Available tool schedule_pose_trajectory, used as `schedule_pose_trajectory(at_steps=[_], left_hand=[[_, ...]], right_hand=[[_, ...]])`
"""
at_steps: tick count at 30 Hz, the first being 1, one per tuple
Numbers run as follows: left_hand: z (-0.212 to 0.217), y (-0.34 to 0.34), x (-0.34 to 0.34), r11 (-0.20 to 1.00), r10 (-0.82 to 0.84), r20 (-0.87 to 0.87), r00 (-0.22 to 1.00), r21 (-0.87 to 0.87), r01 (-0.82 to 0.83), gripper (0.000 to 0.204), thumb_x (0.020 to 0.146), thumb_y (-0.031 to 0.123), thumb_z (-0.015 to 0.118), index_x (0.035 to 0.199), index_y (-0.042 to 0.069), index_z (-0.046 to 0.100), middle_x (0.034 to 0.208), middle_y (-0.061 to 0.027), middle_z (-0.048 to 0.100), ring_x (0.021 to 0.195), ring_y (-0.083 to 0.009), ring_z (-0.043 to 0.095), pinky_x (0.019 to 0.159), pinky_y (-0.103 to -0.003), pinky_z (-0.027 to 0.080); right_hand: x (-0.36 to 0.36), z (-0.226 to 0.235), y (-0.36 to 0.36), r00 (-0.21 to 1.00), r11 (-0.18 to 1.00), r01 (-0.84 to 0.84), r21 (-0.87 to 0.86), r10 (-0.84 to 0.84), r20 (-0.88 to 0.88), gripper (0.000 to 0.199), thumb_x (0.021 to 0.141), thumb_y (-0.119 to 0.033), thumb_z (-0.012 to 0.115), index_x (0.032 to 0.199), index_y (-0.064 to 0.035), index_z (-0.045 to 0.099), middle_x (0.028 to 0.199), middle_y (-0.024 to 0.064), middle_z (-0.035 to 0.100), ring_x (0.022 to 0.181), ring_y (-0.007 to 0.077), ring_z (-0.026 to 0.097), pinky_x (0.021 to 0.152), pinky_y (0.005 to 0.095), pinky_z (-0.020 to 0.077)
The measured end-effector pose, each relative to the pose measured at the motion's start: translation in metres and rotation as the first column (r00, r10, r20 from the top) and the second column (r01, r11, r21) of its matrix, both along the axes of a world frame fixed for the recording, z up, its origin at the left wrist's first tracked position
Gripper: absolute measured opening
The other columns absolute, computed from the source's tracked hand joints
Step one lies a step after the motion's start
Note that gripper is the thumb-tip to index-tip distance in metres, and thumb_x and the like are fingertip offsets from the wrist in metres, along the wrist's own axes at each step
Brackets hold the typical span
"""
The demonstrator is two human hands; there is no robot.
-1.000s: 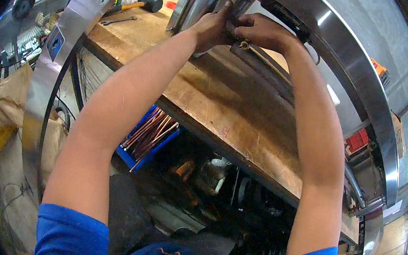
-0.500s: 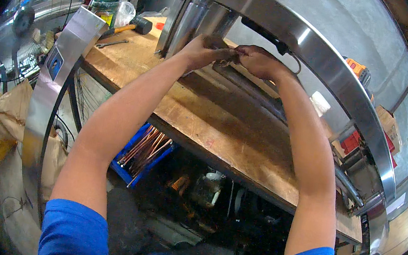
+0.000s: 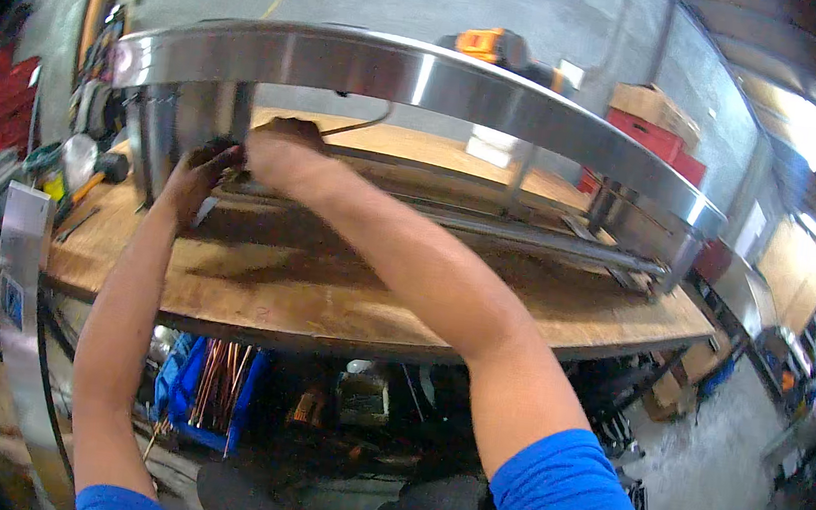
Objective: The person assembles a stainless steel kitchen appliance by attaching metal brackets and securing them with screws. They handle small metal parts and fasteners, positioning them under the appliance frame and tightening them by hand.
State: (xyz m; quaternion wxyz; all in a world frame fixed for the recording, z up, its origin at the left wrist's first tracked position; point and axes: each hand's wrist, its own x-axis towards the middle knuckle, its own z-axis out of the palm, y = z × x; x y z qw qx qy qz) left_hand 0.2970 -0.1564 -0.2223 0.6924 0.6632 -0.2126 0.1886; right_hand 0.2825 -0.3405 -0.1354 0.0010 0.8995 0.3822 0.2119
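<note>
A long stainless steel frame with a curved rim stands on the wooden workbench. Both arms reach in under its rim, close to the steel leg panel at the left. My left hand is closed, its fingers bent near the panel's lower part. Just right of it, my right hand is closed too, the fingers mostly turned away. What they grip between them is too dark and small to name. A thin dark cable curves down from the rim toward my right hand. Steel rails run low along the frame.
A mallet and a wrench lie at the bench's left end, beside a free-standing steel panel. Below sits a blue bin of copper-coloured rods. An orange power tool and red boxes are behind.
My view has turned right, showing more of the bench and floor there. My hands now appear further left and lower, near the leg panel, with my right forearm reaching across.
</note>
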Motion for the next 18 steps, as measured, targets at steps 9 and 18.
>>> schedule_pose_trajectory(at_steps=[9, 18], left_hand=[[-0.010, 0.023, 0.025, 0.990, 0.034, 0.082, 0.996, 0.131, -0.045, 0.043, 0.094, 0.033, 0.059, 0.125, 0.003, 0.059, 0.120, -0.0052, 0.062, 0.110, -0.0168, 0.055, 0.097, -0.030, 0.040], [0.021, -0.035, -0.056, 0.609, 0.646, 0.492, 0.584, 0.130, -0.783, 0.037, 0.095, 0.032, 0.058, 0.113, 0.000, 0.065, 0.103, -0.0086, 0.067, 0.094, -0.0177, 0.059, 0.088, -0.029, 0.044]], right_hand=[[-0.129, 0.010, -0.104, 0.988, 0.992, -0.123, -0.007, 0.123, 0.092, 0.020, 0.083, -0.018, 0.056, 0.083, -0.0036, 0.068, 0.084, 0.0182, 0.067, 0.084, 0.0374, 0.065, 0.073, 0.0443, 0.0515], [-0.268, -0.037, -0.403, 0.880, 0.737, 0.386, 0.555, -0.475, 0.018, 0.029, 0.092, -0.025, 0.060, 0.109, -0.0024, 0.067, 0.092, 0.0175, 0.067, 0.079, 0.0283, 0.066, 0.072, 0.0377, 0.0514]])
